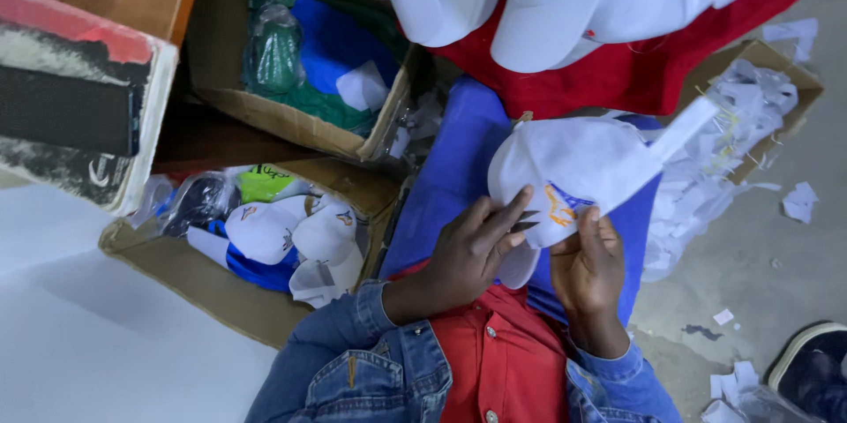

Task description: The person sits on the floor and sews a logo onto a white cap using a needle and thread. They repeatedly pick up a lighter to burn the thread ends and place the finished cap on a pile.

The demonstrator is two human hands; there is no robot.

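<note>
Both my hands hold a white cap [573,167] with a blue and orange embroidered mark on its front. It lies over a blue cloth [459,158] on my lap. My left hand [468,251] grips the cap's near edge, fingers spread across it, with a small dark pointed thing [526,221] at its fingertips; I cannot tell what it is. On the other side of the embroidery, my right hand [587,269] pinches the cap from below, thumb on the fabric. A white strap [688,123] sticks out from the cap to the upper right.
A cardboard box [176,273] on the left holds several white caps. A second box [265,110] behind it holds green and blue items. More white caps [547,8] are piled on red cloth [635,70] ahead. White paper scraps [741,114] fill a box at right. A shoe [807,370] is at lower right.
</note>
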